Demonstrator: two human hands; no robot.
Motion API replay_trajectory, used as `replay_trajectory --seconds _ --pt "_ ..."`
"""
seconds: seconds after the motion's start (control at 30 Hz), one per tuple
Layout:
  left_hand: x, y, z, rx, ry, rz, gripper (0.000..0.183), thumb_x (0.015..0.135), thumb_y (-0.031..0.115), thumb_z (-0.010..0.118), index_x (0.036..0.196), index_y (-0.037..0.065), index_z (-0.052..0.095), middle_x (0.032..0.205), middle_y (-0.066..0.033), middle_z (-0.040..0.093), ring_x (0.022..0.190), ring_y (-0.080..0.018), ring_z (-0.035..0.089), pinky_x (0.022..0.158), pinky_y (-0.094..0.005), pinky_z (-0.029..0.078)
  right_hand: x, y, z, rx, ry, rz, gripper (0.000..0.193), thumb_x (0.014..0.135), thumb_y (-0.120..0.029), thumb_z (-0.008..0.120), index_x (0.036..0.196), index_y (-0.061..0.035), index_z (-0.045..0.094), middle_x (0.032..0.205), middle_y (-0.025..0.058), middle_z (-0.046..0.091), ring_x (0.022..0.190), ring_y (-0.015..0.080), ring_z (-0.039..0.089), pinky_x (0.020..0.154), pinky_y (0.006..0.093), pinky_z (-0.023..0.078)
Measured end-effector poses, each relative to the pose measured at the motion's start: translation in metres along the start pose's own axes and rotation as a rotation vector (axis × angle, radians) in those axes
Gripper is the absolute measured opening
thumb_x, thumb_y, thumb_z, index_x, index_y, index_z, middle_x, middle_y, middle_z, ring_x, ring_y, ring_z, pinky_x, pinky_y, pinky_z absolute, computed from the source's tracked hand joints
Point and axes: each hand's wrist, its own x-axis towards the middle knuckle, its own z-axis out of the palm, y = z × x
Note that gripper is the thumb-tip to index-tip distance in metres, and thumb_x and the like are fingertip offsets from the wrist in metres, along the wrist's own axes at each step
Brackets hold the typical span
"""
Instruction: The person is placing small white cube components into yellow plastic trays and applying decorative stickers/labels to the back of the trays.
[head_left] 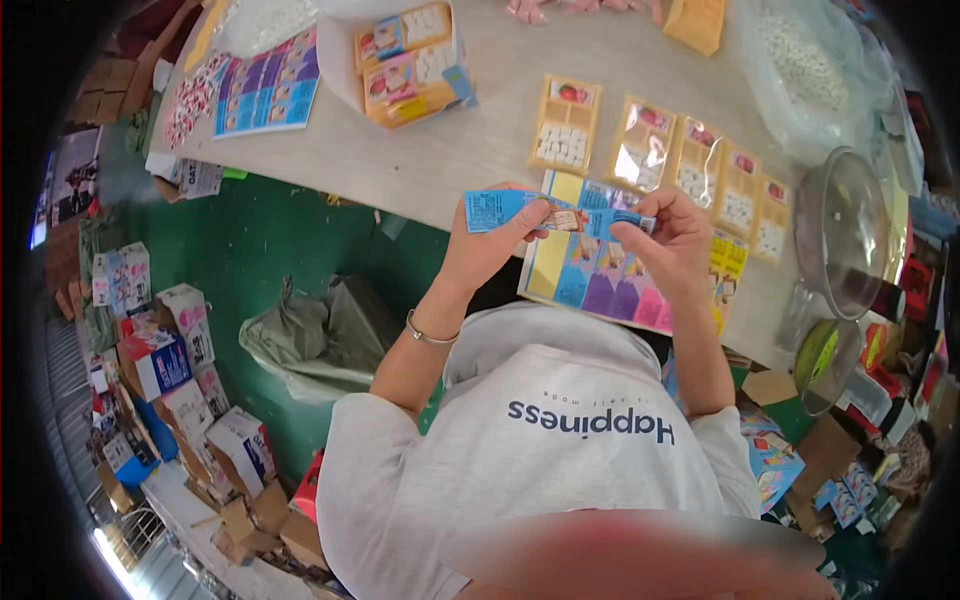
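My left hand (492, 243) and my right hand (668, 240) both grip a flat blue printed carton (510, 208), held level just above the table's near edge. Right under it lies a stack of colourful flat carton sheets (590, 278) in yellow, blue, purple and pink. Beyond my hands, a row of several orange blister cards with white pieces (566, 125) runs to the right across the pale table (440, 150). A metal bracelet (430, 335) is on my left wrist.
An open box of printed cards (410, 62) and more flat sheets (268, 85) lie at the far left of the table. A bag of white pieces (800, 70) and a clear dome lid (840, 230) are at the right. Small boxes (160, 360) and a grey sack (310, 340) sit on the green floor.
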Motion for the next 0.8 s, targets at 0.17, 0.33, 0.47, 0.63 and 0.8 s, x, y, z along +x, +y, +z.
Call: replay_trajectory --seconds 0.17,0.33,0.47,0.63,0.8 --pt "0.062 0.000 -0.008 0.195 0.063 0.005 0.018 0.087 0.016 0.077 0.089 -0.001 0.074 0.079 -0.0055 0.073 0.067 -0.0093 0.066 0.059 -0.0226 0.051 0.041 0.023 0.001 -0.128 0.218 0.051 0.037 0.080 0.005 0.075 0.108 -0.0030 0.053 0.082 0.0027 0.062 0.069 0.0086 0.061 0.060 0.0213 0.050" --pt "0.128 -0.015 -0.015 0.282 0.122 0.035 0.020 0.086 0.018 0.078 0.085 -0.001 0.075 0.076 -0.0047 0.073 0.063 -0.0087 0.066 0.057 -0.0223 0.051 0.100 0.060 -0.009 -0.186 0.306 0.054 0.043 0.083 0.000 0.075 0.119 -0.0004 0.052 0.082 0.0043 0.063 0.069 0.0093 0.061 0.059 0.0228 0.049" --pt "0.149 -0.025 -0.019 0.418 0.168 0.059 0.022 0.083 0.021 0.080 0.081 0.000 0.074 0.070 -0.0045 0.072 0.061 -0.0080 0.065 0.057 -0.0239 0.050 0.119 0.073 -0.015 -0.424 0.352 -0.001 0.044 0.082 -0.005 0.076 0.119 0.0002 0.052 0.082 0.0048 0.064 0.066 0.0094 0.060 0.058 0.0234 0.048" --pt "0.159 -0.022 -0.019 0.550 0.212 0.145 0.026 0.082 0.026 0.081 0.076 0.002 0.074 0.066 -0.0037 0.070 0.059 -0.0069 0.063 0.056 -0.0244 0.048 0.131 0.074 -0.015 -0.601 0.380 -0.020 0.047 0.081 -0.010 0.079 0.118 0.0013 0.054 0.078 0.0051 0.065 0.064 0.0091 0.060 0.057 0.0237 0.047" --pt "0.159 -0.019 -0.012 0.635 0.259 0.119 0.030 0.081 0.031 0.083 0.074 0.003 0.073 0.064 -0.0026 0.069 0.057 -0.0060 0.061 0.055 -0.0237 0.047 0.138 0.082 -0.018 -0.655 0.422 -0.050 0.049 0.079 -0.013 0.081 0.118 0.0010 0.055 0.078 0.0059 0.066 0.065 0.0095 0.061 0.057 0.0236 0.048"
